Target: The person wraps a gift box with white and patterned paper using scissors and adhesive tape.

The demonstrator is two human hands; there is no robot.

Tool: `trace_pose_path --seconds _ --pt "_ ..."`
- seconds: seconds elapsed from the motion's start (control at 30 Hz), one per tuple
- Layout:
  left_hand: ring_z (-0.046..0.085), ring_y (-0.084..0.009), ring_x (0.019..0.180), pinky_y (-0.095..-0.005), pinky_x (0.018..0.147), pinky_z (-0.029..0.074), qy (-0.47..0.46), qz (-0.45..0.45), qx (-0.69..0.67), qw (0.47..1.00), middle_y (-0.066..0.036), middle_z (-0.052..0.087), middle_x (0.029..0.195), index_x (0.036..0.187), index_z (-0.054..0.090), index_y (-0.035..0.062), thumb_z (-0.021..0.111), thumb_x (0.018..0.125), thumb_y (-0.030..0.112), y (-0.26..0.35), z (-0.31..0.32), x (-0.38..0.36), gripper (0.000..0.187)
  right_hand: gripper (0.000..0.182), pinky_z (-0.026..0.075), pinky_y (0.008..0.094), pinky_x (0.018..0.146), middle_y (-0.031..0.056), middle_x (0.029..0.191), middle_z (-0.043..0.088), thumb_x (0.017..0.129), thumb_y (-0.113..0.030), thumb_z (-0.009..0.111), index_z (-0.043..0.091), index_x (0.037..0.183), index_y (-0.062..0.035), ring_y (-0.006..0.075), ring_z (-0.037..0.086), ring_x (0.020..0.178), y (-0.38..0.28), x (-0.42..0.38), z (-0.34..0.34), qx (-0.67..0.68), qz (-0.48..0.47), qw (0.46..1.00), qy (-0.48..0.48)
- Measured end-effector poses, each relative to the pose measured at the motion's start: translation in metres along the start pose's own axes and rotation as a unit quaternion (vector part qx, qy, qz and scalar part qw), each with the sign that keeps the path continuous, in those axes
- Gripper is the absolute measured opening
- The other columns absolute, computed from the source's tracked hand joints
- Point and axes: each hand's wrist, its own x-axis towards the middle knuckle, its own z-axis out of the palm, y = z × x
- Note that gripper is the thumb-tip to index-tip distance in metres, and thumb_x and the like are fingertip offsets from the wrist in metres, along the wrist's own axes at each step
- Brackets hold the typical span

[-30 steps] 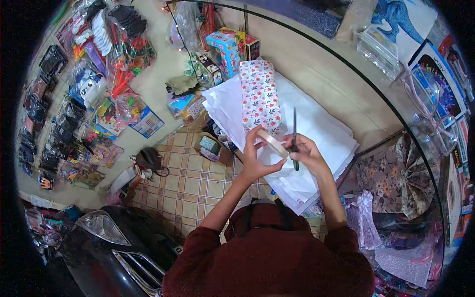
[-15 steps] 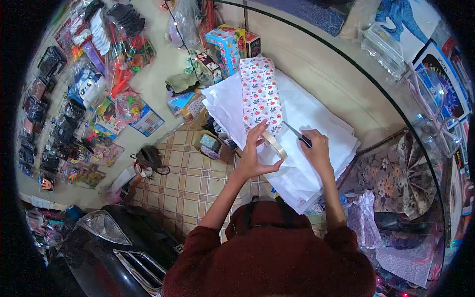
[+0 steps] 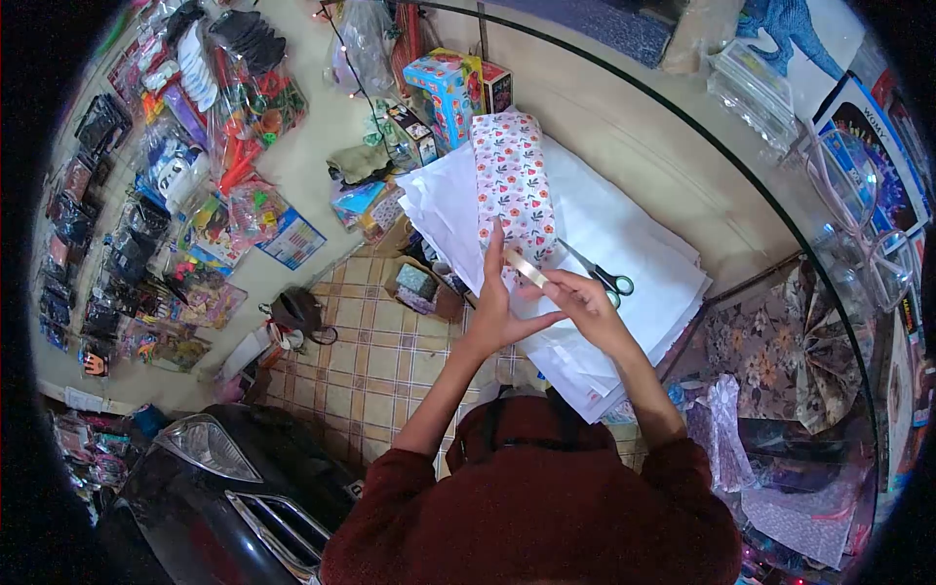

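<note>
My left hand [image 3: 497, 307] sits just left of the middle of the frame, its forefinger stretched straight up toward the flowered parcel [image 3: 513, 185] and its thumb swung out to the right, so the hand stands well open rather than closed. Between that thumb and the other fingers it carries the roll of tape [image 3: 525, 267], a pale ring seen edge-on and tilted, lying at the lower end of the parcel. My right hand [image 3: 583, 310] is right beside it, a little lower and to the right, with its fingertips drawn together in a pinch at the near edge of the roll; whether they have the loose end of the tape or only touch the ring I cannot tell, it is too small to see. Both hands hover over the stack of white paper sheets [image 3: 624, 244] that covers the centre of the glass counter [image 3: 682, 175]. The scissors [image 3: 600, 273] lie flat on the sheets just above and right of my right hand, blades pointing up-left toward the parcel, green handles to the right, touched by neither hand.
</note>
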Motion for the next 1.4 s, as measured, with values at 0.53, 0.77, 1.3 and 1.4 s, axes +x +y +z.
trace_pose_path --seconds 0.53,0.77,1.3,1.4 --pt "0.064 -0.0250 0.097 -0.0374 0.085 0.053 0.040 -0.117 -0.138 0.983 -0.019 0.062 0.108 0.145 0.023 0.0079 0.083 0.064 0.019 0.020 -0.023 -0.004 0.101 0.054 0.043 0.0330 0.096 0.0111 0.130 0.053 0.093 0.001 0.049 0.030 0.144 -0.0004 0.0165 0.054 0.113 0.002 0.009 0.006 0.053 -0.052 0.983 -0.169" --pt "0.063 -0.0156 0.084 -0.0289 0.077 0.051 0.013 -0.185 -0.182 0.966 -0.012 0.064 0.095 0.143 0.029 0.0058 0.081 0.069 0.017 0.016 -0.031 -0.014 0.091 0.050 0.042 0.0339 0.096 0.0156 0.121 0.058 0.093 -0.010 0.053 0.037 0.138 0.0044 0.0200 0.057 0.108 0.003 0.016 0.018 0.090 -0.039 0.983 -0.159" --pt "0.037 -0.0292 0.130 -0.0431 0.100 0.041 0.047 -0.100 -0.170 0.979 -0.015 0.026 0.147 0.147 0.018 0.0091 0.082 0.064 0.025 0.011 -0.030 -0.016 0.106 0.032 0.049 0.0317 0.086 0.0143 0.111 0.061 0.094 -0.010 0.050 0.048 0.124 0.0039 0.0203 0.064 0.097 -0.004 0.019 0.036 0.070 -0.035 0.993 -0.091" --pt "0.040 -0.0284 0.127 -0.0431 0.099 0.042 -0.001 -0.103 -0.114 0.988 -0.012 0.029 0.145 0.145 0.023 0.0106 0.084 0.059 0.017 0.007 -0.036 -0.015 0.106 0.030 0.049 0.0300 0.083 0.0138 0.101 0.065 0.092 -0.007 0.050 0.050 0.120 0.0040 0.0176 0.064 0.094 -0.004 0.018 0.033 0.075 -0.001 0.994 -0.085"
